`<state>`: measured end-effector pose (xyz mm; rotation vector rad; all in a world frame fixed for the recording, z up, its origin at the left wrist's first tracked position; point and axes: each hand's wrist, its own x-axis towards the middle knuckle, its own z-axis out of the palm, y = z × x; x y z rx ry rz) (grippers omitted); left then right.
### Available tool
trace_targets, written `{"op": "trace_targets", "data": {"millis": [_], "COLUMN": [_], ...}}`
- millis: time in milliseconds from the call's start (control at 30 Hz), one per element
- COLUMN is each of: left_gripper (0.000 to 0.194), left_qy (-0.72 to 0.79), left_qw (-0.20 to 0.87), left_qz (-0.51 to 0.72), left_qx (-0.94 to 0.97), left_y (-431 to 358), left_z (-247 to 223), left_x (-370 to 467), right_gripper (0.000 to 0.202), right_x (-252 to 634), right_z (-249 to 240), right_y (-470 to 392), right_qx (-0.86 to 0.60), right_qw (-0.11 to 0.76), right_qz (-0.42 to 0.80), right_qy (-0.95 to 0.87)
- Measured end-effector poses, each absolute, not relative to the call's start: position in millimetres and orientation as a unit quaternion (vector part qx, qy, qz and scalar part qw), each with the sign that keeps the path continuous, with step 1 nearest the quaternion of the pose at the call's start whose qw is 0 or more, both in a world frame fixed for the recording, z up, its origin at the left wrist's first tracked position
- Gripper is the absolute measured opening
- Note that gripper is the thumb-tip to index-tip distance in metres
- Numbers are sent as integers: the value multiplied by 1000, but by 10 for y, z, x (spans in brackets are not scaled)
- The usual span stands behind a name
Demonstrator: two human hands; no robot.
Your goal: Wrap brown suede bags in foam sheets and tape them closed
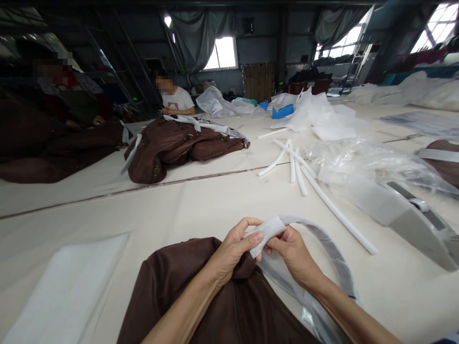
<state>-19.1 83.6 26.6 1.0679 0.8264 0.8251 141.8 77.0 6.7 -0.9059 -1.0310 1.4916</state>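
Observation:
A brown leather bag [172,272] lies at the front edge under my forearms. My left hand [238,246] is closed on a white foam wrap [267,234], its thumb pressed on top. The wrap sits round one end of the bag's strap. My right hand [292,248] pinches the right end of the same wrap. From there the strap [335,248], covered in clear grey plastic, curves right and back down toward the bag. What lies inside the wrap is hidden.
White foam sheets [68,286] lie at left. Foam tubes [333,210], clear plastic [380,167] and a tape dispenser [426,224] are at right. Another brown bag [172,148] lies across the table seam. Two people [177,99] [77,91] are at the far side.

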Motion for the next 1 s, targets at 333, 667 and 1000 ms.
{"op": "trace_targets", "data": {"millis": [333,667,1000], "left_gripper": [60,65,47], "left_qy": [383,381,438], "left_qw": [721,701,651], "left_qz": [336,329,343], "left_qx": [469,506,517], "left_y": [856,918,952], "left_z": [277,232,259], "left_x": [-189,-92,-116], "right_gripper": [13,42,41], "right_x": [1379,1341,2531], "right_z": [-3,-119,350], "right_y": [802,941,-102], "right_qx": [-425,-446,-622], "right_qw": [507,492,402], "right_qz": [613,619,447], "right_qy": [-432,-420,-502]}}
